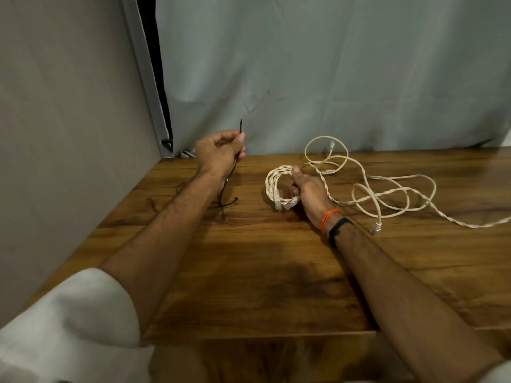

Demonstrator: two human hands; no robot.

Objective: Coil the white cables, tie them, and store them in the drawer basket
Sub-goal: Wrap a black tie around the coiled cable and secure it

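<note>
Coiled white cable (276, 186) at frame centre, gripped by right hand (307, 192); fingers hidden behind it. Left hand (218, 153) pinches black tie (240, 127). Loose cable (392, 189) runs off right edge of table (249, 272).

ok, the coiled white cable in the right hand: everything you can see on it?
The coiled white cable is a twisted, off-white cord wound into a compact ring of several loops. It stands roughly upright, its lower edge at the wooden table. Pale connectors, apparently clear plastic, hang together at the bottom of the ring. The right hand grips its right side, thumb over the top. No tie is on it yet. A twisted strand seems to run from behind the hand toward the loose white cables lying to the right.
</note>
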